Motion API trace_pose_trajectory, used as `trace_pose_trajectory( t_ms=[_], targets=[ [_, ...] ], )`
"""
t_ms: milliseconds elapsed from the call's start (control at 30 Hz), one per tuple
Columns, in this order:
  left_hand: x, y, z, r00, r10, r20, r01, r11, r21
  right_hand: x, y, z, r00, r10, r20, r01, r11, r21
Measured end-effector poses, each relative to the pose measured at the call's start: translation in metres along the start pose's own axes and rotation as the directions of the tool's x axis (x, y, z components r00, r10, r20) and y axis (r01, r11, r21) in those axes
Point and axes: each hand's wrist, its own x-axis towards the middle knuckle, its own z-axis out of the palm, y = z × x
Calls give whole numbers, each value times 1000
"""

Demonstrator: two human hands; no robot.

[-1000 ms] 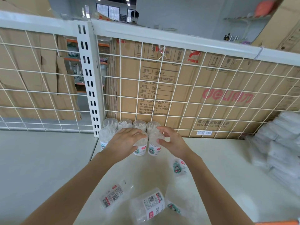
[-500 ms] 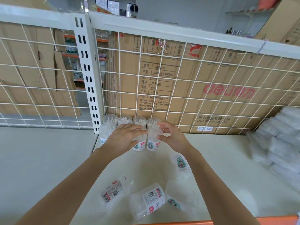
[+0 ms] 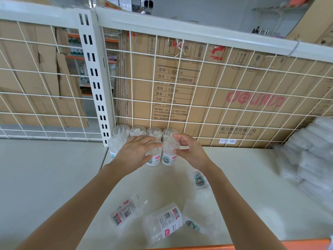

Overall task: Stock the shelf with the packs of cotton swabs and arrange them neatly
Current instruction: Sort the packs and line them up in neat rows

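Squaring up the front row looks like the step in hand. At the left of the cluster, the left-end pack (image 3: 116, 144) stands right by the slotted upright (image 3: 98, 98). The left hand (image 3: 135, 152) lies over the tops of the next packs with its fingers fairly straight, so it's pressing, not gripping. The right hand (image 3: 191, 152) pinches the right-end pack (image 3: 169, 150) between thumb and fingertips, just above mid-frame.

My tip: use the flat hand as a stop and slide the pinched pack in till it touches the neighbour pack (image 3: 154, 157). Then line it up with the back row (image 3: 145, 131), which sits against the wire mesh (image 3: 216, 83). Go easy, these look light and tippy, and one nudge could knock over several. Cartoon labels facing front would look tidier.

Containers: they're clear plastic tubs with white cotton swabs standing upright inside. There are four in the back row; the hand hides part of the front row.

Lower in the frame, loose packs lie on their sides on the shelf (image 3: 252, 186):
- the barcode pack (image 3: 124, 212), lower left of centre
- the bottom-centre pack (image 3: 164, 221)
- the forearm-side pack (image 3: 199, 181), beside the right arm

Can't really make out how full those are. At the far right there's a blurry white pile (image 3: 310, 159), no idea what it is.
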Motion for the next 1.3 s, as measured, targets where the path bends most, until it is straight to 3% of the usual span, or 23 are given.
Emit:
trace_pose_trajectory(
  t_ms=[667,900,1100,1300],
  targets=[
    [-2,0,-3,999,-14,39,14,1000,-15,2,5,-5,997,-23,68,23,1000,1],
    [-18,-1,-21,985,-170,17,171,980,-100,-11,-3,-13,995,-88,-40,78,975,-207],
    [-45,23,-56,915,-400,52,397,870,-293,-51,-5,-33,993,-59,-103,18,934,-358],
    [-83,64,-76,771,-592,233,615,601,-510,-97,14,-43,999,30,-41,-41,956,-291]
  ],
)
